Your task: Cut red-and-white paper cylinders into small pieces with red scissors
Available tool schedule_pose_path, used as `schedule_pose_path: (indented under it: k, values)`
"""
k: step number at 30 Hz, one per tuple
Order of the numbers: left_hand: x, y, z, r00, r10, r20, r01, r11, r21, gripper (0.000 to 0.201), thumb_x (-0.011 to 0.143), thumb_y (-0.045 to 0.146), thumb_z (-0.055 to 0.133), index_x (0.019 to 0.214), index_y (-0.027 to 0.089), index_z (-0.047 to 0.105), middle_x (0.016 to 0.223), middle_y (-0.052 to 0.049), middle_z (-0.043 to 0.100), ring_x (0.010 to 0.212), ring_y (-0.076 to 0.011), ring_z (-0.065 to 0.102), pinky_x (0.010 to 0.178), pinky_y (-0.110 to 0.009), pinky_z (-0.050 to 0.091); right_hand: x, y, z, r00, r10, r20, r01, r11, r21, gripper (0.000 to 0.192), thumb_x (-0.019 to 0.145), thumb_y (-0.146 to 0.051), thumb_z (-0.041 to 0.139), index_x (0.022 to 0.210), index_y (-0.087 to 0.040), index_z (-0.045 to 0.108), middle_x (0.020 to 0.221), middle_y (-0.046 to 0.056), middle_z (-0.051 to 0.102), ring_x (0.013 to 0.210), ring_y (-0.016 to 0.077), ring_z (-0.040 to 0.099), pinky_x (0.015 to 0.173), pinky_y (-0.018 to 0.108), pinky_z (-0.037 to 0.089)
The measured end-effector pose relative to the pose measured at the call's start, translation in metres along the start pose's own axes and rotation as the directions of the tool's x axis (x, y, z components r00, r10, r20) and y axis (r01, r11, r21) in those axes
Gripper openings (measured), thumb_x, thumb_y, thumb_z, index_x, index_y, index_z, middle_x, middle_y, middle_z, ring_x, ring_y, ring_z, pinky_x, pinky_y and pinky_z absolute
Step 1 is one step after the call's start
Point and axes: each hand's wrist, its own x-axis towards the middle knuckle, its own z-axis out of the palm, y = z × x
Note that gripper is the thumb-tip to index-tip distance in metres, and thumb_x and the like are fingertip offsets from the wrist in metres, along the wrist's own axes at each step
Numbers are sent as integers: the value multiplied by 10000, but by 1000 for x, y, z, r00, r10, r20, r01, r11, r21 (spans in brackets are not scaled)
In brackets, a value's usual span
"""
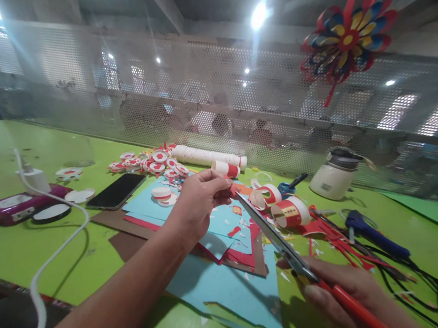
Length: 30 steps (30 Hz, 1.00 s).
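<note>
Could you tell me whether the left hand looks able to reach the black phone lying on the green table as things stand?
Probably yes, once freed. The phone lies open on the table just left of the left hand, nothing between them. But that hand pinches a red paper scrap at the tip of the scissors.

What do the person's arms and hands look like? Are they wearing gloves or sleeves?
No gloves and no sleeves show. The left hand and its long forearm are bare all the way to the picture's bottom edge. The right hand is bare too, with no ring, watch or bracelet visible on either one.
</note>
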Motion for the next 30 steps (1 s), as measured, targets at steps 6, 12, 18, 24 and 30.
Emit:
schedule_pose_path:
  k: [6, 12, 18, 24, 30]
  values:
    - [-1, -3, 3, 999, 18, -26, -18, 1000, 25, 116, 647, 159, 613, 581, 135, 521, 600, -31, 583, 550, -112, 535, 576, -264, 406, 4, 1, -3, 1000, -10, -12, 9, 996, -85, 339, 827, -404, 468, 1022, -227, 681, 588, -1, 625, 461, 138, 564, 433, 188, 463]
    - [4, -3, -1, 993, 47, -107, -48, 999, -12, 120, 640, 156, 633, 595, 128, 525, 597, -35, 593, 579, -124, 571, 571, -249, 404, 5, -4, -4, 993, -90, 82, 95, 993, -63, 323, 832, -353, 459, 1033, -209, 668, 613, 7, 635, 519, 148, 592, 487, 193, 491]
    - [4, -2, -1, 994, 42, -100, -45, 999, -27, 121, 647, 153, 625, 595, 129, 519, 584, -38, 596, 589, -130, 577, 585, -256, 402, 5, -6, -2, 997, -50, 51, 51, 998, -31, 338, 829, -374, 459, 1036, -199, 661, 614, 1, 635, 511, 137, 576, 466, 182, 470]
    - [2, -2, 0, 995, 16, -100, -21, 998, -55, 119, 646, 151, 638, 618, 131, 524, 601, -12, 594, 598, -111, 555, 613, -260, 402, 9, -5, -5, 996, -13, 92, 9, 999, 44, 365, 853, -346, 435, 1151, -197, 585, 860, 52, 683, 670, 167, 629, 595, 219, 508]
    - [-1, -2, 2, 997, 13, -75, -16, 999, -48, 125, 664, 185, 646, 628, 135, 537, 633, -13, 595, 637, -116, 556, 642, -265, 394, 6, -7, -1, 996, 48, 72, -56, 990, 126, 375, 860, -399, 420, 1124, -201, 599, 760, 39, 651, 650, 164, 598, 587, 236, 496]
